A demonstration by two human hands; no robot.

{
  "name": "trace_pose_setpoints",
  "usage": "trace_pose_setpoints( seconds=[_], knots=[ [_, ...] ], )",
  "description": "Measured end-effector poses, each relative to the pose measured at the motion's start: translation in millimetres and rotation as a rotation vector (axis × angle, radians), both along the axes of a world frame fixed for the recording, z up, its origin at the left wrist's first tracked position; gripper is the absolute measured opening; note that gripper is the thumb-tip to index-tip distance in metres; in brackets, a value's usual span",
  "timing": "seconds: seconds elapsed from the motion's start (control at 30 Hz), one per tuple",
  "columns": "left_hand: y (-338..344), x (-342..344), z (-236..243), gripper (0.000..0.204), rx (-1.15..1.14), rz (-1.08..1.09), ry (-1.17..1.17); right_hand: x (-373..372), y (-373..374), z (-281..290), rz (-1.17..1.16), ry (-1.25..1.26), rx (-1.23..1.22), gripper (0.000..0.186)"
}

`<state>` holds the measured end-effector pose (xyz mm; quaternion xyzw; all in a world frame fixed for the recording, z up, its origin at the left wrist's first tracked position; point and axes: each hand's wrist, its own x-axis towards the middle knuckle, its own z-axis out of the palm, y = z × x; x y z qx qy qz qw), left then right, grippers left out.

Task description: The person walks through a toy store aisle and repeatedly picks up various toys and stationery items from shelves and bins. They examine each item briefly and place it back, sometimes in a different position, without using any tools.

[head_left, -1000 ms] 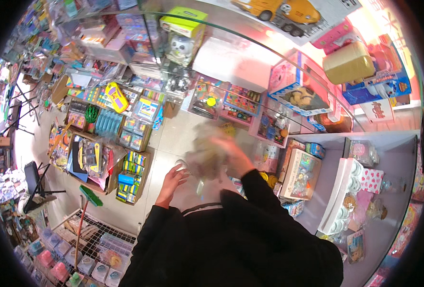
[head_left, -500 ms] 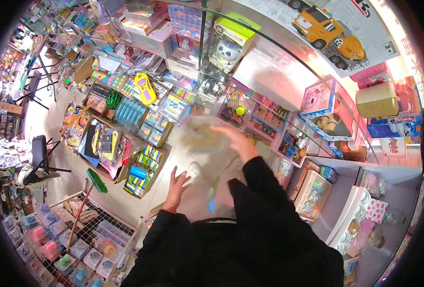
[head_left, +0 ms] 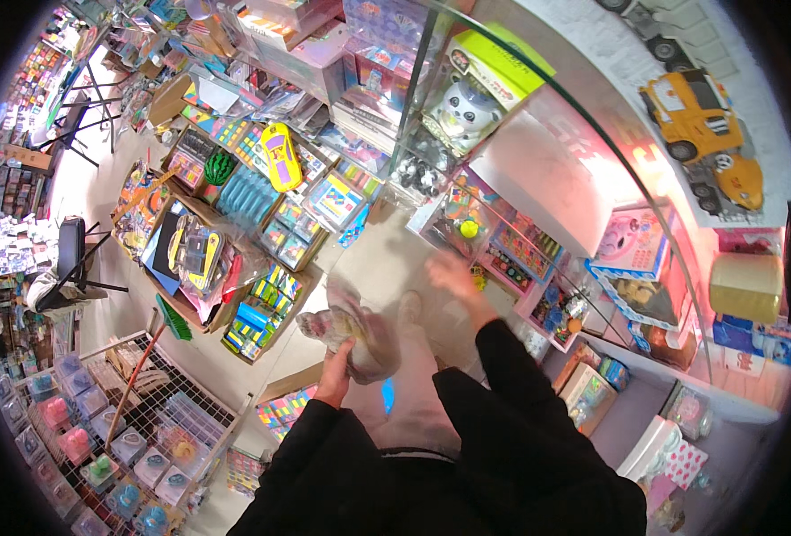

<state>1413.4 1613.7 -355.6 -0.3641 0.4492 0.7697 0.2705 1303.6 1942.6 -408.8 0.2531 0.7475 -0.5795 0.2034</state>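
My left hand grips the near left side of a crumpled greyish-beige bundle, thumb resting over its edge. Motion blurs the bundle, so I cannot tell whether it is a cloth or a soft bag. It hangs in front of my legs, above the pale floor. To its right, apart from it, my right hand is raised and blurred, fingers stretched out with nothing visible in them. Close to that hand, on its far side, a pink-edged display tray carries a small yellow-green ball.
Cartons of stationery crowd the floor at the left, with a yellow toy car on top. A green-headed broom leans over a wire rack. Glass-edged shelving with boxed toys curves along the right.
The bundle has gone from my right hand to my left, moving nearer my body. My right hand has drawn slightly right, and the view has shifted a little.
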Motion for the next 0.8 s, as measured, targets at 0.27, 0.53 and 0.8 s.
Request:
trace_pose_setpoints(
  seconds=[0.27, 0.53, 0.8],
  knots=[
    [-14.4, 6.4, -20.3, 0.059, -0.15, -0.355, -0.086, -217.8, 48.0, -56.6, -0.538, 0.56, 0.205, 0.064],
    [-78.9, -8.1, -52.3, 0.064, -0.184, -0.597, -0.063, -170.1, 40.9, -33.3, -0.571, -0.065, -0.095, 0.047],
    [-64.4, -27.9, -133.4, 0.072, -0.349, -0.768, 0.068, 43.0, 17.4, -24.2, -0.629, -0.11, -0.583, 0.042]
  ],
)
